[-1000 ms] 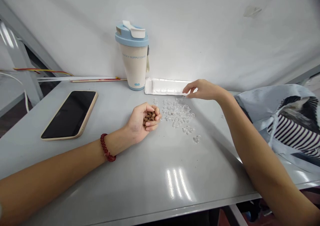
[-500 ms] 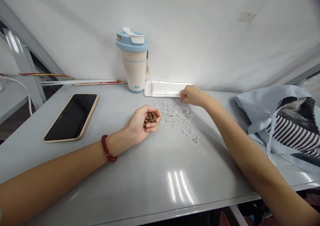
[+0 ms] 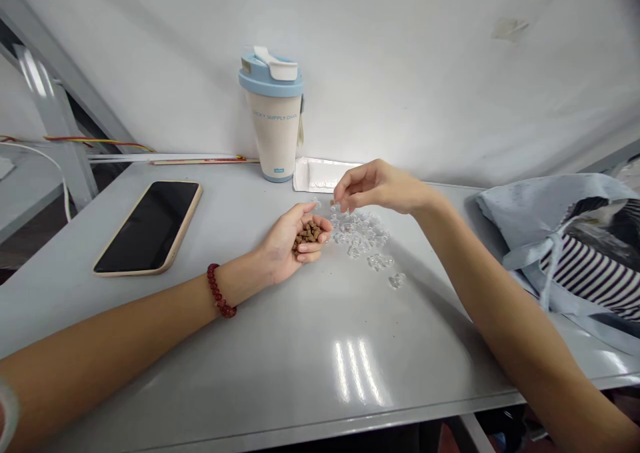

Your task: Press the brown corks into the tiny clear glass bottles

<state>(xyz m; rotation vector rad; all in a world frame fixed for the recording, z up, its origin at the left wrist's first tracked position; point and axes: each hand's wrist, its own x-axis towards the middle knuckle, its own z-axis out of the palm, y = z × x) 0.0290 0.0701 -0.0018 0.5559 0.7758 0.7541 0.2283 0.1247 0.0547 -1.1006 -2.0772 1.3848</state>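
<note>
Left hand (image 3: 284, 247) cupped brown pellets (image 3: 307, 235).
Right hand (image 3: 384, 187) pinched, seemingly, a single pellet (image 3: 332, 202), fingertips over clear plastic pieces (image 3: 364, 233).

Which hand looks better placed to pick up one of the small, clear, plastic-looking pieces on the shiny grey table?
Probably the right hand: it hangs close to the clear pieces, though its fingertips may pinch something tiny. The left hand is cupped around small brown pellets, so it seems less free.

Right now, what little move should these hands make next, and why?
Perhaps bring the right hand over the cupped left hand and release there: a small brown bit seems pinched in the right, and similar brown pellets lie in the left palm.
</note>
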